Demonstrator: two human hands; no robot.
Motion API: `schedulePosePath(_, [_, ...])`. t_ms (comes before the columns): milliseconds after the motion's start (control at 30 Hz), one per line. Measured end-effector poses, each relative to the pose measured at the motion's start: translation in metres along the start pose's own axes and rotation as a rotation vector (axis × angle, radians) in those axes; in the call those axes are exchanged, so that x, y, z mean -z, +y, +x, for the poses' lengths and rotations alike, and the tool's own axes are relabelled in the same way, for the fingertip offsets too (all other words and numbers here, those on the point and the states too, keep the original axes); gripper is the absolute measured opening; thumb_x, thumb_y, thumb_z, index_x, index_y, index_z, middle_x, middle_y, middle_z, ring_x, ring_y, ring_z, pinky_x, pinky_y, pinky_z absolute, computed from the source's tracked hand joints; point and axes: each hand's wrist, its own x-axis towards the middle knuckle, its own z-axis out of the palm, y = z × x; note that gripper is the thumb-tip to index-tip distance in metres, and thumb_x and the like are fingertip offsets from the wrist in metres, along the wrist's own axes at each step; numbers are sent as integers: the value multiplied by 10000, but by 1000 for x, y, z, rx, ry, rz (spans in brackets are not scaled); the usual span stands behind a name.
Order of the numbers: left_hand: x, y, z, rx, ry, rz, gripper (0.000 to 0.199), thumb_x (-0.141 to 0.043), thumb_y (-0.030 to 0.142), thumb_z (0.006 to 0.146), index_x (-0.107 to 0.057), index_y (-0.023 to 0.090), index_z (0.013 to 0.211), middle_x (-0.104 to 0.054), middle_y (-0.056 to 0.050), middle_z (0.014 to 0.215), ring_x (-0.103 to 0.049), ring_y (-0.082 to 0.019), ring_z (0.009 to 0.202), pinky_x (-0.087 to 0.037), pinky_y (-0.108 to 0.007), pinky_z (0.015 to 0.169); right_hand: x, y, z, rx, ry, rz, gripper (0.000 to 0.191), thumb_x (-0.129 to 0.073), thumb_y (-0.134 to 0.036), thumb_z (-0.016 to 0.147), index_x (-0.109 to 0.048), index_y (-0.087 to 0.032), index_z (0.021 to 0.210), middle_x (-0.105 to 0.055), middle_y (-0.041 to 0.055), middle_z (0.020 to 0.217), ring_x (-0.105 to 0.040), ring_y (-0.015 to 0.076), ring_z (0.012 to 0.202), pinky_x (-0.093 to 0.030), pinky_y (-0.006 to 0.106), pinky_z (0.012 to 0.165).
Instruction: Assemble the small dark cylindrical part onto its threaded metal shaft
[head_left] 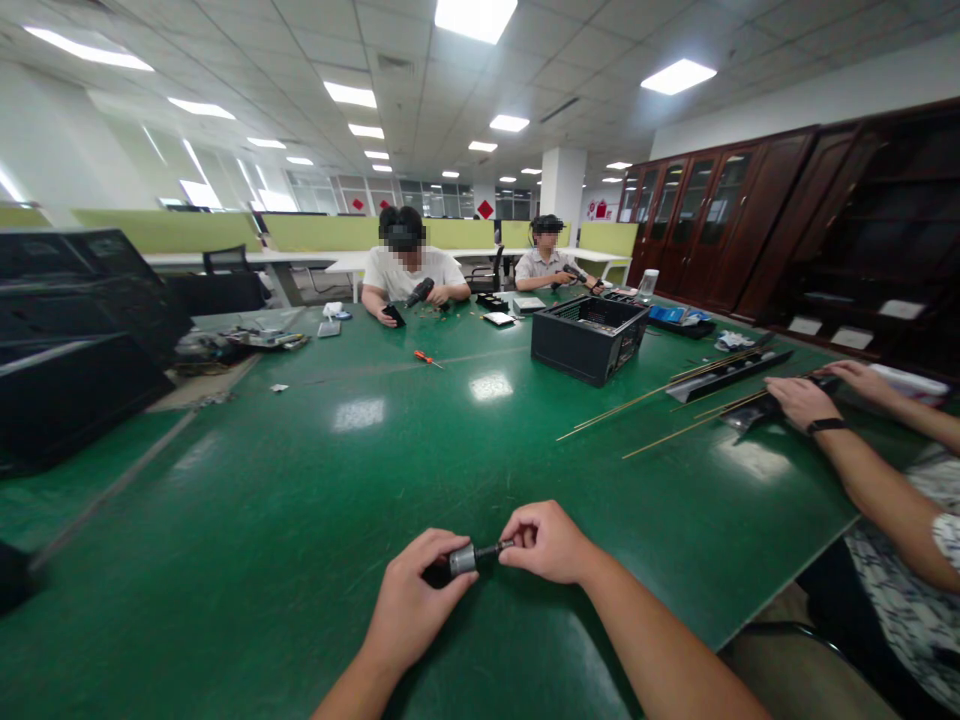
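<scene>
Low in the head view, my left hand [420, 590] is closed round a short silver and black cylinder [463, 560], held between thumb and fingers just above the green table [360, 500]. A thin dark shaft [491, 550] sticks out of the cylinder toward the right. The fingertips of my right hand [544, 542] pinch the far end of this shaft. Whether the shaft and the cylinder are one piece, I cannot tell.
A black open box [589, 340] stands beyond my hands, with an orange screwdriver [427, 358] left of it. Thin brass-coloured rods [637, 400] lie at right, near another person's hands [806, 402]. Dark cases [75, 340] stand at left. Two people sit across the table.
</scene>
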Motion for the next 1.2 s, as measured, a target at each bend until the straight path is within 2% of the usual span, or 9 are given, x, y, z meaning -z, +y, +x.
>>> schedulePosePath(1200, [2,7,2,-17,23,4,227,-738,237,758,-729,236,985,-708,-45,946,-675,-208,839,-548,-322,778,6,4,0,-14,-9,-20,110,-757,-187,678,-691,-144,754,-591,-37,573,-468,77,480,-334,191,474])
